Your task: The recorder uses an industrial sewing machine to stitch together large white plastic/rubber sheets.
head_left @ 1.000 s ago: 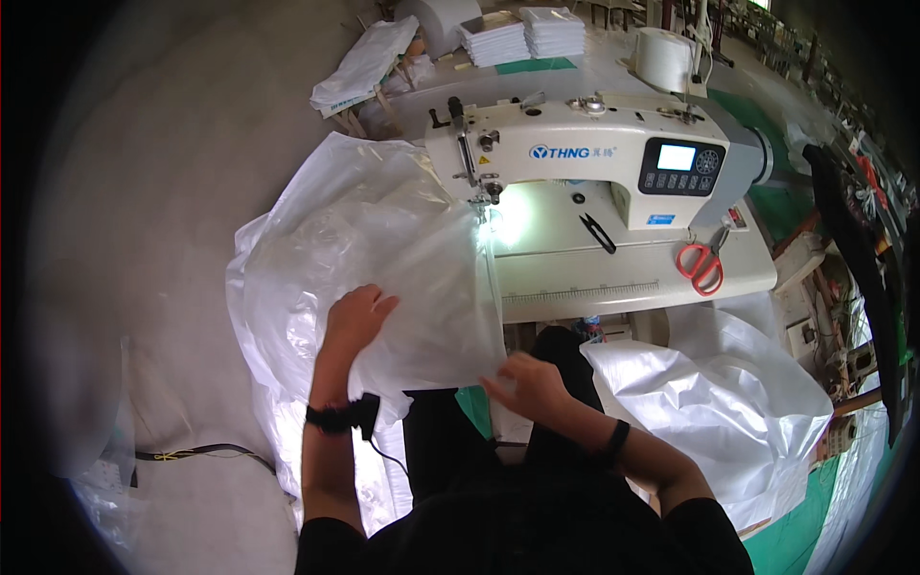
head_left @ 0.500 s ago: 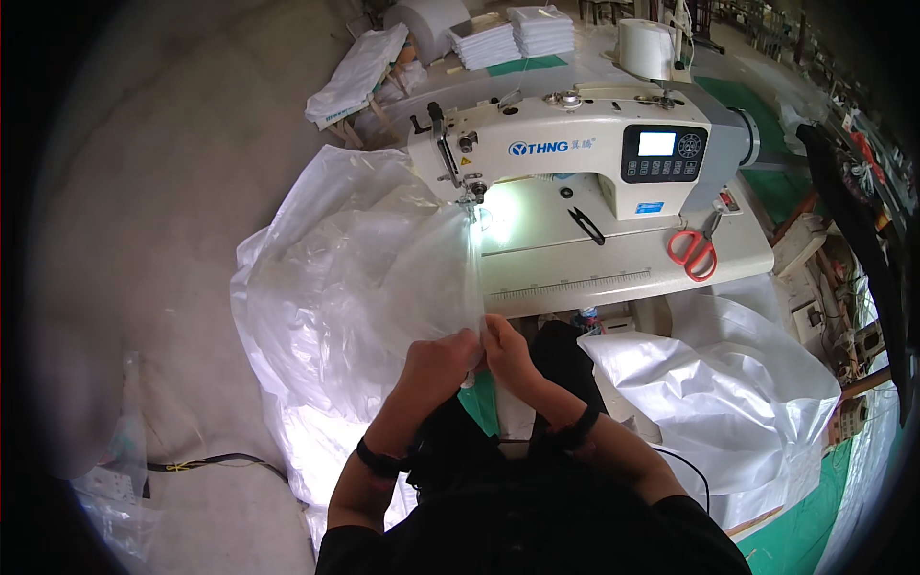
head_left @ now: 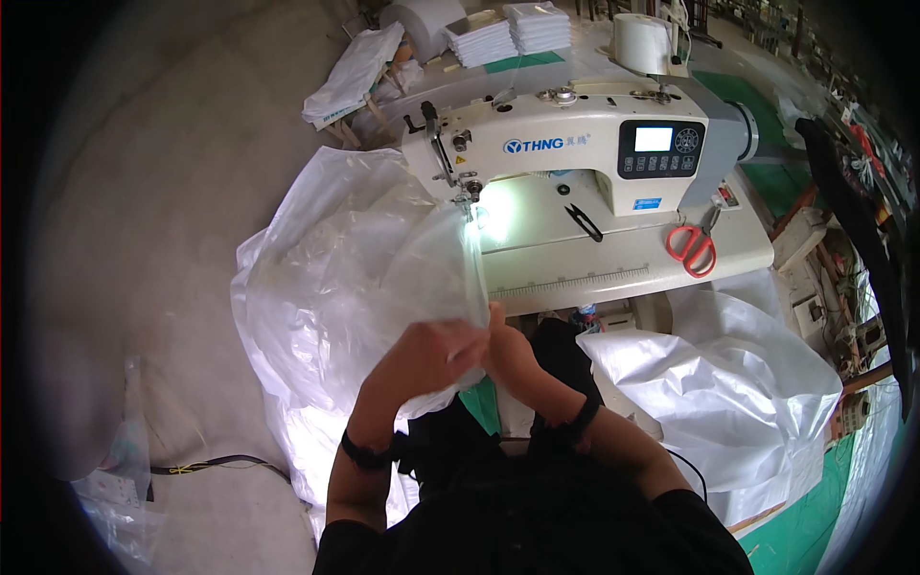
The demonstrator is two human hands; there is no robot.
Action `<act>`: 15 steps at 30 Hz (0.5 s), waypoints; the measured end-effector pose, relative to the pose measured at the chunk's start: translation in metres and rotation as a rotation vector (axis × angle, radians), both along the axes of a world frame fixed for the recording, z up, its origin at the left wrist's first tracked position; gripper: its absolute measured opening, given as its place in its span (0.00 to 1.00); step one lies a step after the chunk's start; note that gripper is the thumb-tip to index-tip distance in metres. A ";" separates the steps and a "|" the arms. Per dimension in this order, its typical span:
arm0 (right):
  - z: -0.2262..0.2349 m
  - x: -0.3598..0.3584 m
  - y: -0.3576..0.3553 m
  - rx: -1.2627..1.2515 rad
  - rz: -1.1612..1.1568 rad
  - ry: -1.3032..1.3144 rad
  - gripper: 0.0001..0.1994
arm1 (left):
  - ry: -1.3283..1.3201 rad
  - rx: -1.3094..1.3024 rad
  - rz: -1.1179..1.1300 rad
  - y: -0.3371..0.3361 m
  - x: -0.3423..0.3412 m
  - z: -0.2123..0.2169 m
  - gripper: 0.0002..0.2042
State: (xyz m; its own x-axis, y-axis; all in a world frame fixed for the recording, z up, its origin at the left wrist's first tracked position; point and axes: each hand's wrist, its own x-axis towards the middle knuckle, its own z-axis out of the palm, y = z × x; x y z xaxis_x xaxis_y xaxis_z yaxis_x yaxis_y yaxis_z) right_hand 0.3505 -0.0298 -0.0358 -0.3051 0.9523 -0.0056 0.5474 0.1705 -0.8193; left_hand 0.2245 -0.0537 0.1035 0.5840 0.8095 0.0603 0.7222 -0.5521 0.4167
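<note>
A large bag-like piece of white and clear plastic sheeting [head_left: 335, 259] hangs over the near left end of a white sewing machine [head_left: 537, 144]. One edge of it lies under the needle and presser foot, beside the bright lamp. Below the machine bed, my right hand [head_left: 510, 359] pinches that edge, thumb side up. My left hand [head_left: 431, 353] is closed on the sheet just to the left, its fingers slightly blurred and close to the right hand. The fingertips of both hands are partly hidden by the film and each other.
Black thread snips [head_left: 585, 222] and red-handled scissors [head_left: 692, 251] lie on the machine bed. More white sheeting [head_left: 719, 393] is heaped at the right. Behind stand a thread cone [head_left: 642, 43] and folded white stacks [head_left: 537, 29]. A black cable [head_left: 220, 462] crosses the floor at left.
My left hand has risen slightly and turned, its elbow swinging outward. The right hand has shifted a little up along the sheet's edge. The sheet still sits under the needle.
</note>
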 end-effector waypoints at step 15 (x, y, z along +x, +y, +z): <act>0.024 -0.008 0.021 0.573 0.092 -0.454 0.20 | -0.111 0.267 0.337 0.113 -0.011 -0.104 0.19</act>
State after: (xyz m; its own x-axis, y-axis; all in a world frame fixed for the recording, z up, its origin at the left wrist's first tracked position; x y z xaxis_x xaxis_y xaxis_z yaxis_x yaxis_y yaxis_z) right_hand 0.3422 -0.0092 -0.0122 -0.4702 0.8142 0.3406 0.7743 0.5657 -0.2836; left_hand 0.2136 0.0590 -0.0007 0.2688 0.9010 0.3406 0.8392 -0.3926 0.3763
